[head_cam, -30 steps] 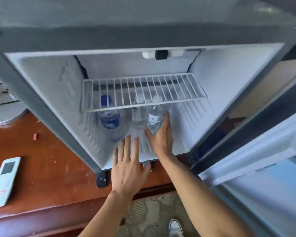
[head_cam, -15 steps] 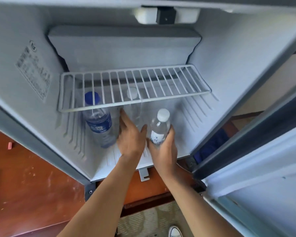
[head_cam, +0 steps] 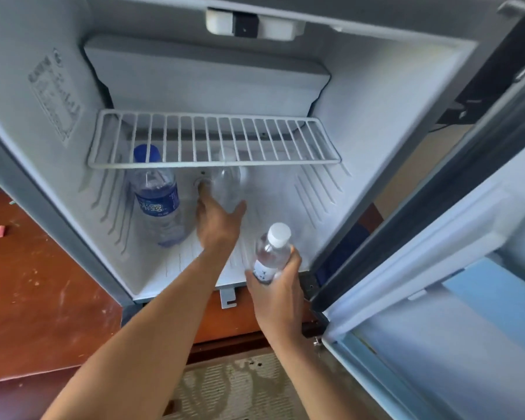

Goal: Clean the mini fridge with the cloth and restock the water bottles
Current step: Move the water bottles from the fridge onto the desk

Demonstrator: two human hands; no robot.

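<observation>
The mini fridge (head_cam: 376, 122) stands open in front of me. On its floor at the left stands a blue-capped, blue-labelled water bottle (head_cam: 158, 201). My left hand (head_cam: 219, 222) reaches deep inside, and its fingers and thumb wrap the lower part of a clear bottle (head_cam: 229, 180) under the wire shelf (head_cam: 212, 140). My right hand (head_cam: 281, 292) grips a small white-capped water bottle (head_cam: 272, 253) upright, just at the fridge's front edge on the right. No cloth is in view.
The fridge door (head_cam: 437, 268) hangs open at the right, close to my right arm. A reddish wooden desk (head_cam: 28, 283) carries the fridge, with a small red scrap (head_cam: 1, 231) on it. Patterned carpet (head_cam: 240, 389) lies below.
My right hand has drawn the white-capped bottle out toward the front edge. My left hand has reached further in to the clear bottle. The view has moved closer to the fridge.
</observation>
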